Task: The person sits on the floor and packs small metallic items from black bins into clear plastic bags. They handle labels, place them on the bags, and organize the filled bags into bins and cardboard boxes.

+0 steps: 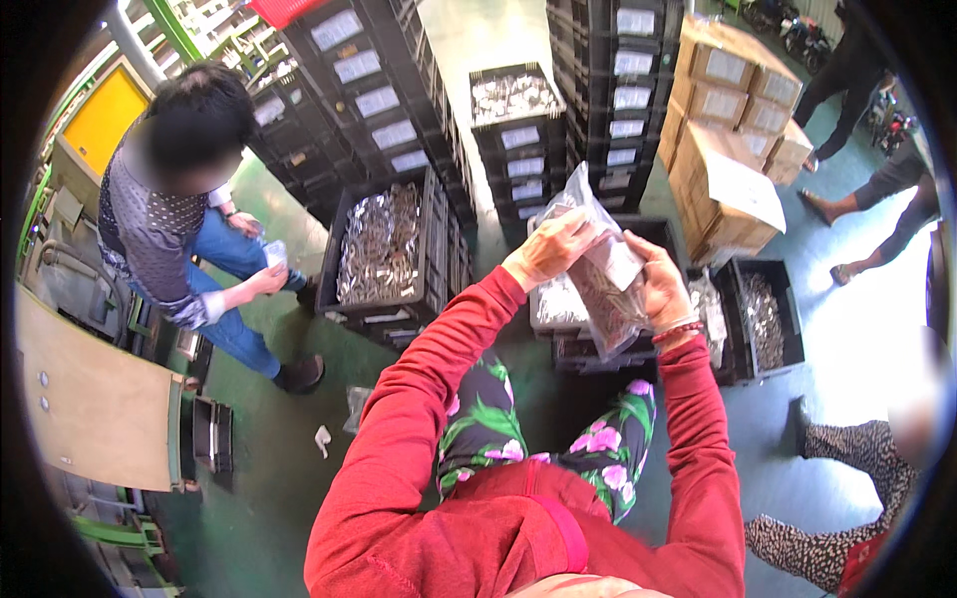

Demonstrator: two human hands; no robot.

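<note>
I hold a clear plastic bag [605, 282] of small dark metal parts up in front of me. My left hand [549, 247] grips the bag near its top left edge. My right hand [661, 283] grips its right side, with a red bead bracelet on that wrist. Both arms wear red sleeves. Below the bag sits a black crate [576, 351] with more filled bags in it.
A seated person [189, 209] at left holds a small bag beside a black crate of shiny packs [384, 249]. Stacks of labelled black crates [618, 90] and cardboard boxes [733, 130] stand behind. Another crate of parts [766, 324] is at right; people stand and sit at right.
</note>
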